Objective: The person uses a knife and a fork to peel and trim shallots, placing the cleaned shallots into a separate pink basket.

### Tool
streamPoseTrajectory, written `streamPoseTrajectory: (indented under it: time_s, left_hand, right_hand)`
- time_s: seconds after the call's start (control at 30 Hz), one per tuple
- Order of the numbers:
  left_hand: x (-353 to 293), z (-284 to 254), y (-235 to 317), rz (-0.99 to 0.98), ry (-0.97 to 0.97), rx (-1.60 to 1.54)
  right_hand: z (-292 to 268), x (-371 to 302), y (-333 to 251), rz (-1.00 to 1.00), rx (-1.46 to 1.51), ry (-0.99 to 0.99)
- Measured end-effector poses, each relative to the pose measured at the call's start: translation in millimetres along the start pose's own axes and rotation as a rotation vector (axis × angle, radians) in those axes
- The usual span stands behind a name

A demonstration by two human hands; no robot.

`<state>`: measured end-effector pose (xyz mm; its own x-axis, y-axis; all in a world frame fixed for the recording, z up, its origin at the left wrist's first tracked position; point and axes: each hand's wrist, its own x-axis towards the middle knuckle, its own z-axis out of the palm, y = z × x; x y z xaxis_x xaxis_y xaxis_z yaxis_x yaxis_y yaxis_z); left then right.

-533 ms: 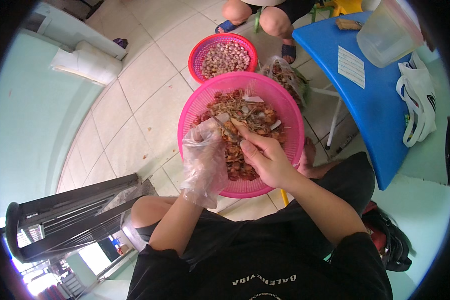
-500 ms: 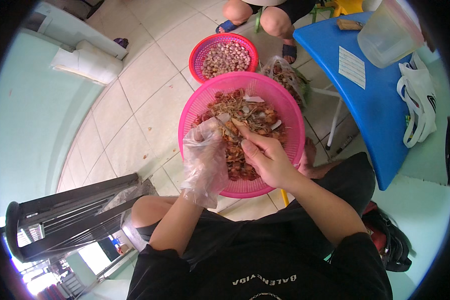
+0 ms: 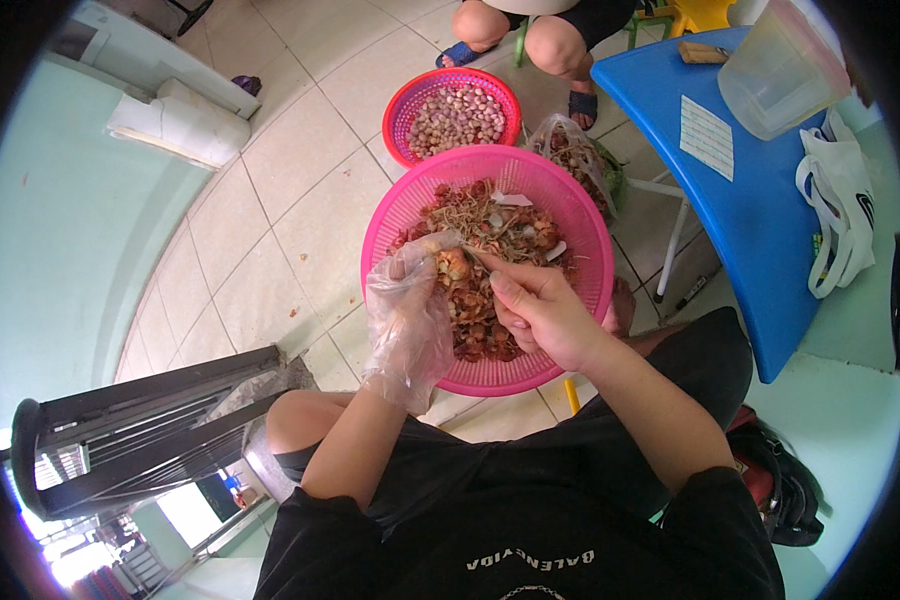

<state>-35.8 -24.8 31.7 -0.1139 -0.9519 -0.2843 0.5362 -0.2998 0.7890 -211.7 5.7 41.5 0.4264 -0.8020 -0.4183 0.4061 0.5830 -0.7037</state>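
A large pink basket (image 3: 580, 235) rests on my lap, full of reddish-brown shallot skins and roots (image 3: 490, 225). My left hand (image 3: 410, 310), in a loose clear plastic glove, pinches a small shallot (image 3: 454, 264) over the basket. My right hand (image 3: 540, 315), bare, is closed on a small knife whose blade (image 3: 478, 256) touches that shallot.
A smaller red basket (image 3: 407, 105) of peeled shallots stands on the tiled floor ahead. Beside it lies a clear plastic bag (image 3: 570, 150) of shallots. Another person's knees (image 3: 530, 30) show at the top. A blue table (image 3: 770, 250) with a plastic jug (image 3: 775, 70) stands to my right. A dark metal rack (image 3: 140, 430) is at my left.
Both hands have shifted slightly within the basket while working the shallot; the knife blade now rests against it. The baskets have not moved.
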Motion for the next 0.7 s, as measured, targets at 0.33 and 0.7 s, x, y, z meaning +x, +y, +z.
streamPoseTrajectory:
  time_s: [0.33,0.7]
  left_hand:
    - [-4,4,-5,0.013,0.040,0.012]
    - [2,-8,-20,-0.040,0.076,0.020]
  right_hand:
    - [-4,9,18,-0.546,-0.777,0.180]
    - [11,6,18,-0.128,0.064,0.139]
